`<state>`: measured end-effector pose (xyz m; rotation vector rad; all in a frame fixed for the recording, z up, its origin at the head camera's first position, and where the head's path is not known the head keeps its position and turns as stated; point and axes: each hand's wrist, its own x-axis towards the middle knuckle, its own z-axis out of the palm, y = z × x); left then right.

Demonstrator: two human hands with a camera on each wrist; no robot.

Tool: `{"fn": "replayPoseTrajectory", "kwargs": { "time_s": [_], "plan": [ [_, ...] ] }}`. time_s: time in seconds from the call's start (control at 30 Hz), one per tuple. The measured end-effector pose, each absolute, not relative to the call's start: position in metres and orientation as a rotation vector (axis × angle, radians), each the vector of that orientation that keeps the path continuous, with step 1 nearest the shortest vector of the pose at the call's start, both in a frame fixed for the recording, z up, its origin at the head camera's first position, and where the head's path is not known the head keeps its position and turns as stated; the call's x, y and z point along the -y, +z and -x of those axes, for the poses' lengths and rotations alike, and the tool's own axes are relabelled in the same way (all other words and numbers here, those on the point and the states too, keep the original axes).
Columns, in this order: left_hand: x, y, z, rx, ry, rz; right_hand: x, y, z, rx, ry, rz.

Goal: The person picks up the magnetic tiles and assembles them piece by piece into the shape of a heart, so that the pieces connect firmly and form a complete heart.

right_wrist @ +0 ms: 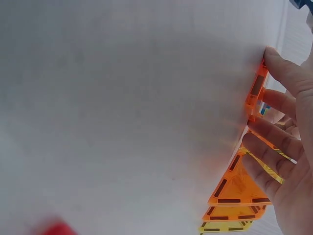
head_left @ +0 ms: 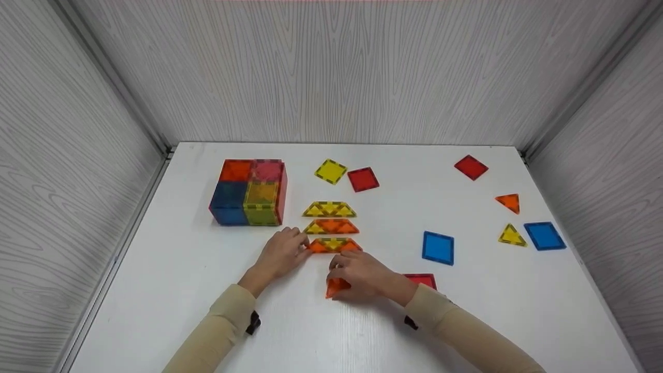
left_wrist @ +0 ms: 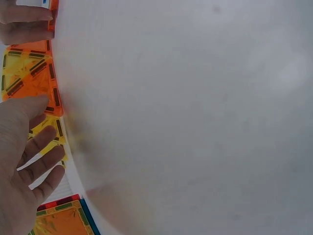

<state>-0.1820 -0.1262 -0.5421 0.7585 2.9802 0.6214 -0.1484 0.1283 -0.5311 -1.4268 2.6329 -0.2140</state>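
Observation:
In the head view, my right hand [head_left: 360, 274] pinches an orange triangular magnetic tile [head_left: 337, 286] between thumb and fingers, just in front of three trapezoid rows of triangle tiles. Part of that orange tile [right_wrist: 257, 85] also shows in the right wrist view. My left hand [head_left: 281, 254] is at the left end of the nearest row, an orange and yellow one [head_left: 334, 245]. Its thumb touches an orange tile [left_wrist: 44, 87] in the left wrist view, with the other fingers loosely extended. Behind lie a yellow-and-orange row [head_left: 334, 226] and an all-yellow row [head_left: 330, 209].
A block of coloured tiles [head_left: 248, 191] stands at left. Yellow [head_left: 330, 171] and red [head_left: 363, 179] squares lie behind the rows. To the right are blue squares [head_left: 438, 248], a red square [head_left: 471, 167], an orange triangle [head_left: 509, 202] and a yellow triangle [head_left: 512, 235]. My right forearm partly covers another red square [head_left: 422, 280].

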Motion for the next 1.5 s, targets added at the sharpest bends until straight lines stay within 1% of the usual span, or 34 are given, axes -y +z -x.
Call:
{"fn": "replayPoseTrajectory", "kwargs": {
  "time_s": [0.33,0.47,0.6,0.87,1.03,1.13,1.33,1.5],
  "plan": [
    [0.127,-0.543,0.181,-2.989,0.619,-0.742,-0.141,-0.527,0.149,-2.645,-0.262,1.428],
    [0.129,-0.543,0.176,-2.962,0.657,-0.683,-0.161,-0.521,0.146,-2.707,-0.371,1.396],
    [0.133,-0.543,0.165,-2.945,0.654,-0.632,-0.193,-0.519,0.144,-2.802,-0.531,1.312],
    [0.134,-0.542,0.138,-2.923,0.608,-0.57,-0.277,-0.518,0.144,-3.033,-0.691,0.955],
    [0.127,-0.539,0.123,-2.849,0.704,-0.58,-0.327,-0.518,0.142,-3.093,-0.748,0.63],
    [0.121,-0.538,0.116,-2.83,0.69,-0.622,-0.354,-0.519,0.139,-3.109,-0.766,0.459],
    [0.107,-0.54,0.108,-2.846,0.602,-0.758,-0.405,-0.525,0.135,-3.192,-0.786,0.248],
    [0.095,-0.542,0.106,-2.846,0.55,-0.854,-0.442,-0.53,0.135,-3.244,-0.717,0.103]
  ]
}}
